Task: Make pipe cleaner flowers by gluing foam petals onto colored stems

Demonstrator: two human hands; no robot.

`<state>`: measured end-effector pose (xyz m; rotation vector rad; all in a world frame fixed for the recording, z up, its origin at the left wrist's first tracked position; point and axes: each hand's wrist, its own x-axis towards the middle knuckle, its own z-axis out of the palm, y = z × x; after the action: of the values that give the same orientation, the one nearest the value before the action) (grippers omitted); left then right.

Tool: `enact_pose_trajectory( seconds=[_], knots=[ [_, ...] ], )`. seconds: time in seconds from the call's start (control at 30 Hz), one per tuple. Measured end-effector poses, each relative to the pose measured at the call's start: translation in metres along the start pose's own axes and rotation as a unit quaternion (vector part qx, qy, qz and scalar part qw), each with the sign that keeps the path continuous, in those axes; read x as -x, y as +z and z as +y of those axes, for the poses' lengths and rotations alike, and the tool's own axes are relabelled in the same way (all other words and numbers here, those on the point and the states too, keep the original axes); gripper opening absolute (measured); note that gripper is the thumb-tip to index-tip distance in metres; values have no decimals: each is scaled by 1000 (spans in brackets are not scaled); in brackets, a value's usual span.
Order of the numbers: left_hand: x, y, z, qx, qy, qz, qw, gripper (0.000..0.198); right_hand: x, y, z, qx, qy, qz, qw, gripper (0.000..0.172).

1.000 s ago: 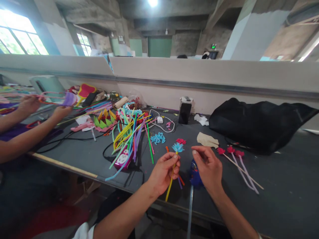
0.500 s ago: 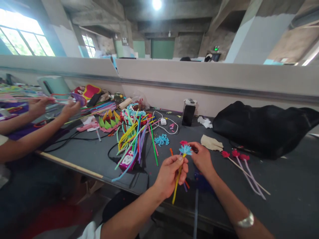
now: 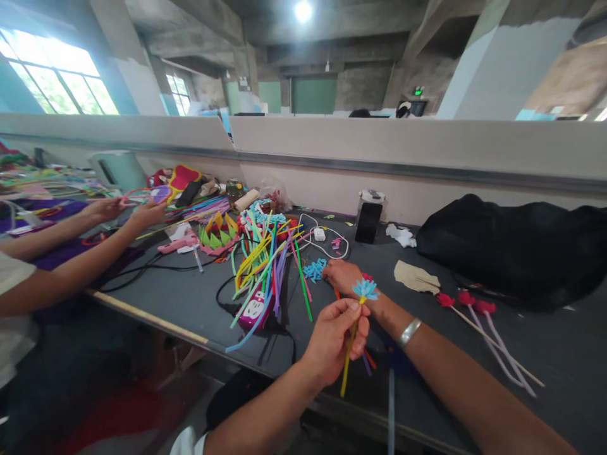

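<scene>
My left hand (image 3: 339,338) is closed around the yellow pipe-cleaner stem (image 3: 348,363) of a flower. Light blue pipe-cleaner petals (image 3: 365,289) fan out at its top, above my thumb. Beyond the flower, my right hand (image 3: 344,277) reaches leftward across to a small pile of short blue pipe-cleaner pieces (image 3: 313,270). Its fingers are curled down at the right edge of that pile; whatever is between the fingertips is hidden. Part of a red flower (image 3: 367,277) shows behind my right wrist.
Loose coloured pipe cleaners (image 3: 258,259) lie over a purple power strip (image 3: 253,308). Three red flowers (image 3: 467,298) rest at right, before a black bag (image 3: 512,249). A phone (image 3: 368,222) stands at the back. At left, a co-worker's hands (image 3: 152,213) handle pipe cleaners.
My right hand has left the blue petals and moved left to the pile of blue pieces. The left hand still holds the flower. The view has shifted slightly left.
</scene>
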<state>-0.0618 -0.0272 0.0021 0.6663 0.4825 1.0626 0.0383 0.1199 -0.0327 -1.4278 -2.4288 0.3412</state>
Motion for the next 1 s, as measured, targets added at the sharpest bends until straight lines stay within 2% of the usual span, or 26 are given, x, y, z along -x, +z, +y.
enact_pose_trajectory(
  seconds=[0.1,0.2,0.27,0.33,0.47,0.53,0.57,0.67,0.73,0.8,0.83,0.9,1.0],
  knots=[
    [0,-1,1,5,8,5,1000,23,2,0,2,-35,4,11,999,23],
    [-2,-2,1,16,17,11,1000,23,12,-6,3,-103,25,53,993,12],
    [-4,-3,1,23,23,12,999,22,26,-13,4,-164,50,91,981,9],
    [-5,-4,0,29,26,17,999,22,46,-20,4,-230,83,131,961,15],
    [-7,-6,-3,27,15,27,999,24,98,-30,-3,-346,144,180,909,36],
    [-7,-5,-5,19,9,29,999,25,121,-32,-8,-391,165,189,886,40],
    [-8,-5,-6,14,7,30,999,25,129,-33,-11,-425,182,194,865,40],
    [-8,-2,-7,-3,2,36,999,23,144,-35,-17,-547,228,209,778,34],
    [-8,-1,-9,-16,-4,47,999,23,147,-36,-18,-586,228,216,747,31],
    [-8,-1,-10,-28,-14,59,998,24,149,-39,-19,-591,221,216,746,29],
    [-8,-1,-11,-33,-17,63,997,24,150,-39,-20,-582,220,211,754,28],
    [-9,-2,-13,-39,-18,62,997,26,152,-40,-21,-538,218,195,790,27],
    [-10,-3,-16,-49,-10,55,997,27,154,-40,-20,-429,199,182,862,25]
  ],
)
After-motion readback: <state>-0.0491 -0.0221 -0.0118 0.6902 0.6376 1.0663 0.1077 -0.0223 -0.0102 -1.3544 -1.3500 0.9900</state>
